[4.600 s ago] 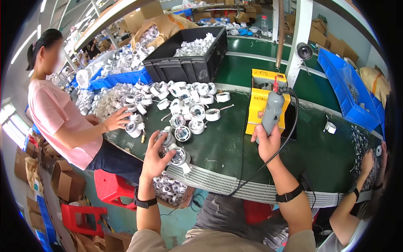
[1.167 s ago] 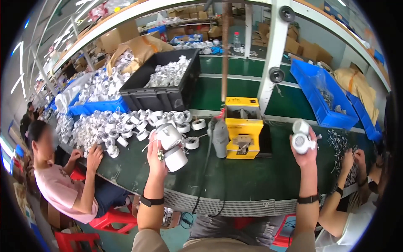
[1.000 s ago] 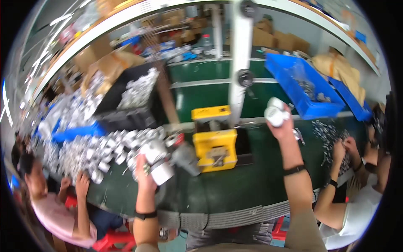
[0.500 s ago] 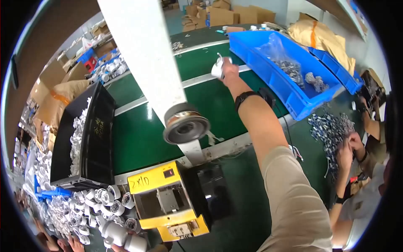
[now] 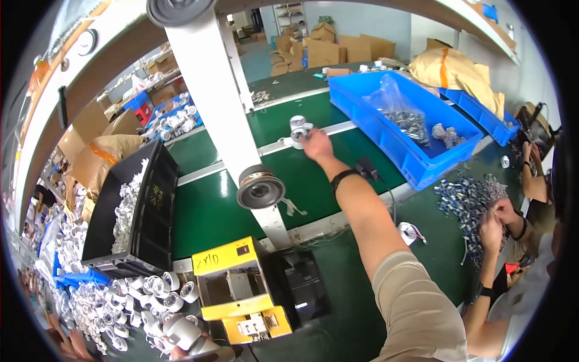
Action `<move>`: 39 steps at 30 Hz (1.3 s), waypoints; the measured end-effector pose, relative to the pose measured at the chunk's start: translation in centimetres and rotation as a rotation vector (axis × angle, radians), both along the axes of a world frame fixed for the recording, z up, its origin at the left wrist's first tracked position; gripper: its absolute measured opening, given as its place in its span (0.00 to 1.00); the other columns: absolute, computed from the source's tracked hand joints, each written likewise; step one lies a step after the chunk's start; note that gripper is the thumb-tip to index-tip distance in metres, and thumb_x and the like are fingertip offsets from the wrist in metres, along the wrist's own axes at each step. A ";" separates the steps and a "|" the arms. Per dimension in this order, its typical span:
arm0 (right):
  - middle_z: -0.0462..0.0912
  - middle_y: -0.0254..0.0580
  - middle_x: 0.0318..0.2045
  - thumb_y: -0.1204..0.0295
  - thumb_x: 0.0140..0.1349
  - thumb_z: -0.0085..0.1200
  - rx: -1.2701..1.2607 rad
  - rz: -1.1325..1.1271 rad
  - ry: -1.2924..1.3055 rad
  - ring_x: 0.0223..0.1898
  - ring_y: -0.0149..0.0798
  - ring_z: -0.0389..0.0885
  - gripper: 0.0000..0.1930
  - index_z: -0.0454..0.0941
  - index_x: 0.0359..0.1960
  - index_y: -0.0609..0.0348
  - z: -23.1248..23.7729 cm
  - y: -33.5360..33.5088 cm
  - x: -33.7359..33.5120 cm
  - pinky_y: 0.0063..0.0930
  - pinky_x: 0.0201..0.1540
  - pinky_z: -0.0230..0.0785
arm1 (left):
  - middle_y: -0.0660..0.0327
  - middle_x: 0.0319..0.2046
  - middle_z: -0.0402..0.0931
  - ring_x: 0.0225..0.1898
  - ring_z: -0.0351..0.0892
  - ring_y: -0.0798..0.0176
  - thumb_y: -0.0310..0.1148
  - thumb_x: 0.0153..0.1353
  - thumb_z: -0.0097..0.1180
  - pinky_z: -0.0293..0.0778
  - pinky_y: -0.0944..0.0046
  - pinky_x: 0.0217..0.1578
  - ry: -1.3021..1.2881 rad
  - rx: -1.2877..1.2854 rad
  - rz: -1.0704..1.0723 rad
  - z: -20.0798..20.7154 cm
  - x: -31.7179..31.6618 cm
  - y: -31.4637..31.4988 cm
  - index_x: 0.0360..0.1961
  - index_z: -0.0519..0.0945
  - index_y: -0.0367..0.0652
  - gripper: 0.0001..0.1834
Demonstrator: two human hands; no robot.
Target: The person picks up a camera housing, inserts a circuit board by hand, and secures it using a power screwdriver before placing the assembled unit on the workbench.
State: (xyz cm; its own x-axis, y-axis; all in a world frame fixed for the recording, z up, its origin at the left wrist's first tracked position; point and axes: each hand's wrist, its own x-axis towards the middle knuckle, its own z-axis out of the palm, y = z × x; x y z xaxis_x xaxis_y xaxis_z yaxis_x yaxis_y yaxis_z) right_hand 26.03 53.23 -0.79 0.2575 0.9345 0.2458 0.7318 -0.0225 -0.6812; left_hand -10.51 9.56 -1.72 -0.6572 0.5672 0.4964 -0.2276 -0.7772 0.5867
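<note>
My right arm stretches over the green conveyor belt [image 5: 301, 175]. Its hand [image 5: 318, 145] has fingers closed around a white round housing [image 5: 297, 142] with a dark round opening and a short white lead. Right behind that piece, a similar white housing [image 5: 297, 122] shows; whether they are joined I cannot tell. At the lower edge my left hand [image 5: 178, 352], mostly hidden, grips a white cylindrical housing [image 5: 184, 333] beside a heap of white ring-shaped housings [image 5: 160, 289]. To its right stands a yellow machine [image 5: 232, 259] with an open front and a metal fixture.
A white post [image 5: 211, 90] carrying a round speaker [image 5: 260, 187] rises in front of the belt. A blue bin [image 5: 416, 163] with bagged parts stands far right, a black crate [image 5: 163, 211] left. A wired white piece [image 5: 410, 233] lies right of my forearm. Co-worker's hands [image 5: 497, 220] handle small connectors.
The view has shifted, showing more of the overhead shelf. My right hand has moved left and nearer with the white housing, and a second housing now shows. The wired piece by my forearm has come into sight.
</note>
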 end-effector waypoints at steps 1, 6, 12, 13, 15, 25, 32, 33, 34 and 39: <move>0.77 0.51 0.47 0.61 0.56 0.54 0.061 -0.014 -0.135 0.49 0.50 0.78 0.14 0.79 0.40 0.54 -1.5 -0.2 1.5 0.42 0.52 0.72 | 0.56 0.42 0.72 0.41 0.72 0.53 0.48 0.62 0.45 0.69 0.49 0.47 0.004 0.034 -0.004 0.1 0.7 0.5 0.44 0.72 0.42 0.21; 0.79 0.47 0.47 0.65 0.56 0.52 -0.043 0.219 -0.210 0.49 0.47 0.78 0.09 0.81 0.36 0.50 -1.0 -4.2 0.4 0.39 0.53 0.72 | 0.56 0.41 0.71 0.41 0.72 0.53 0.49 0.62 0.44 0.67 0.48 0.48 0.076 0.162 0.112 0.6 0.6 0.6 0.43 0.71 0.42 0.21; 0.71 0.43 0.59 0.61 0.56 0.55 0.153 0.178 -0.229 0.59 0.46 0.69 0.23 0.73 0.55 0.50 -3.8 1.9 0.6 0.39 0.60 0.66 | 0.57 0.40 0.70 0.42 0.71 0.53 0.50 0.62 0.42 0.65 0.47 0.50 0.166 0.293 0.275 1.4 -0.8 2.6 0.42 0.71 0.42 0.22; 0.67 0.43 0.61 0.60 0.55 0.57 0.103 0.152 -0.167 0.63 0.46 0.65 0.29 0.67 0.60 0.52 -3.6 1.6 -0.3 0.40 0.62 0.63 | 0.57 0.40 0.70 0.42 0.70 0.53 0.51 0.62 0.42 0.65 0.47 0.50 0.183 0.303 0.313 1.6 -1.2 2.3 0.42 0.71 0.42 0.22; 0.68 0.43 0.61 0.60 0.55 0.57 0.062 0.196 -0.165 0.63 0.47 0.65 0.29 0.68 0.59 0.53 -3.1 0.8 -1.9 0.40 0.63 0.62 | 0.57 0.39 0.70 0.42 0.70 0.53 0.51 0.62 0.41 0.64 0.46 0.50 0.213 0.325 0.375 1.9 -1.7 1.8 0.42 0.71 0.42 0.22; 0.77 0.35 0.30 0.78 0.61 0.53 0.713 0.064 1.073 0.28 0.27 0.75 0.09 0.72 0.42 0.59 10.8 -16.7 -6.5 0.22 0.33 0.70 | 0.58 0.38 0.68 0.42 0.68 0.54 0.53 0.62 0.39 0.61 0.44 0.53 0.282 0.498 0.487 4.5 1.1 -0.1 0.40 0.70 0.42 0.23; 0.74 0.34 0.29 0.79 0.57 0.55 0.782 0.801 0.708 0.26 0.25 0.71 0.10 0.71 0.41 0.62 15.8 -42.3 -6.3 0.20 0.30 0.66 | 0.59 0.37 0.67 0.43 0.67 0.54 0.54 0.63 0.37 0.59 0.43 0.54 0.336 0.626 0.606 6.9 2.8 -6.1 0.38 0.70 0.42 0.24; 0.76 0.36 0.30 0.77 0.56 0.57 0.711 0.878 0.622 0.26 0.29 0.75 0.11 0.72 0.40 0.62 15.9 -45.6 -6.6 0.24 0.31 0.69 | 0.59 0.37 0.67 0.43 0.67 0.54 0.55 0.63 0.37 0.59 0.43 0.54 0.344 0.640 0.626 7.1 3.1 -7.0 0.38 0.70 0.42 0.25; 0.76 0.44 0.42 0.71 0.56 0.61 0.300 1.127 0.751 0.39 0.40 0.78 0.21 0.70 0.50 0.62 14.3 -48.6 -6.7 0.29 0.38 0.73 | 0.59 0.36 0.67 0.43 0.67 0.54 0.55 0.63 0.36 0.59 0.42 0.55 0.351 0.654 0.645 7.2 3.3 -7.9 0.38 0.70 0.42 0.25; 0.62 0.49 0.59 0.63 0.55 0.64 0.291 1.169 0.886 0.59 0.44 0.65 0.41 0.52 0.65 0.59 11.5 -57.0 -6.8 0.34 0.53 0.67 | 0.46 0.52 0.66 0.51 0.69 0.44 0.44 0.60 0.52 0.69 0.44 0.50 1.111 -0.166 0.340 16.4 13.9 -16.7 0.53 0.68 0.38 0.25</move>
State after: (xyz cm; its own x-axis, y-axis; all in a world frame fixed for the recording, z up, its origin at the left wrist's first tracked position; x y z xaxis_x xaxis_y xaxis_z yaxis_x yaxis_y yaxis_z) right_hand 19.21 -3.73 10.69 -0.4207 0.6595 0.6229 -0.4023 0.4798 -0.7797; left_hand 3.35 -7.12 14.70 -0.0400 0.5576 0.8291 0.6779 -0.5945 0.4325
